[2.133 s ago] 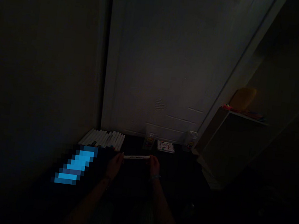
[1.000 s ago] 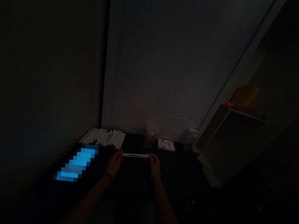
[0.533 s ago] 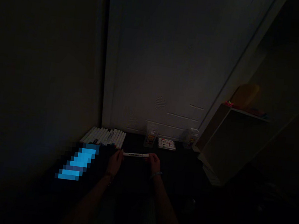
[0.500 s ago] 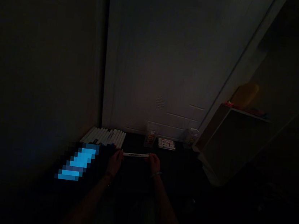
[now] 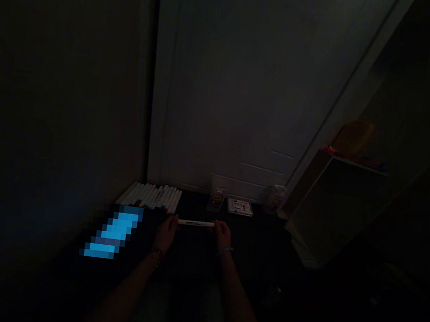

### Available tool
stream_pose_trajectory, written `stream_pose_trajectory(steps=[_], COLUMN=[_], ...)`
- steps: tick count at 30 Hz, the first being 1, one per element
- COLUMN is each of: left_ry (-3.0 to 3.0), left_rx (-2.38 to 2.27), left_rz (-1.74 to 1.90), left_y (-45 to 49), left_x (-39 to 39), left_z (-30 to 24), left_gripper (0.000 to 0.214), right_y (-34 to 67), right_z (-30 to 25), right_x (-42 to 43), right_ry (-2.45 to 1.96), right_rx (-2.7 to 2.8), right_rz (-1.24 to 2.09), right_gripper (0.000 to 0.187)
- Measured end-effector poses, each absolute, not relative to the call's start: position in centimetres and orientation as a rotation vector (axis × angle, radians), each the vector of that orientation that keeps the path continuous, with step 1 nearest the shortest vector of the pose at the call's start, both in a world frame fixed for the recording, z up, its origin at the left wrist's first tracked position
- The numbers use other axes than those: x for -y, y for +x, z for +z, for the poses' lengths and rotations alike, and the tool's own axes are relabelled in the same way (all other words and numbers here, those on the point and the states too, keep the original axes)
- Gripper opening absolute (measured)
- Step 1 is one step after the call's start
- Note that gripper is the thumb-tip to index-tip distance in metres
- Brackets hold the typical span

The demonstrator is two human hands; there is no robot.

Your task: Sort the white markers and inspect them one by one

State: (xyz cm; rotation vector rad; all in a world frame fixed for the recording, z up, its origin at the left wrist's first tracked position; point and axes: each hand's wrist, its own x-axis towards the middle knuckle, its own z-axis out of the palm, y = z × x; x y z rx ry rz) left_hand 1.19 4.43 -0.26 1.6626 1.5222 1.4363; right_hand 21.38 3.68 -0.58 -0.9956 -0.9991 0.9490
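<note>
The marker [image 5: 196,223] is supported at both ends, between the two hands, roughly level and above the dark table [image 5: 259,245]. The left hand [image 5: 166,233] pinches its left end; the fingers are drawn together with the marker tip between them. The right hand [image 5: 223,236] pinches the opposite end in the same way, fingers curled in. The middle of the barrel is exposed and carries dark print, too small to read. A band [image 5: 225,251] encircles the right wrist.

Beyond and to the left of the grip, the marker row [image 5: 151,196] lies side by side on the table, mostly white barrels. Left of the left hand, and nearer the person than the marker row, is a bright blue screen [image 5: 114,232], its content pixelated.

Directly beyond the grip stands a clear case [image 5: 217,199]. Just right of it lies the pack [image 5: 240,207] of white pens. Farther right stands a second case [image 5: 275,200]. Well right of the grip is a cabinet [image 5: 346,208]
</note>
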Motion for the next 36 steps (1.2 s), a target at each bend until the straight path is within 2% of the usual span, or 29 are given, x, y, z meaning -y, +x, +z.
stream_pose_trajectory(steps=[27,36], left_ry=[1.708,1.685], left_rx=[-1.543,-1.561], left_rz=[1.392,1.380], left_y=[1.1,1.3], left_x=[-4.2,-4.0], left_z=[0.0,0.3], left_gripper=[0.035,0.037], right_y=[21.3,20.9], right_z=[-0.3,1.4], right_x=[-3.5,-2.5], right_ry=[-1.025,-1.072], right_rx=[1.003,0.961], right_rz=[0.933,0.904], right_gripper=[0.029,0.028])
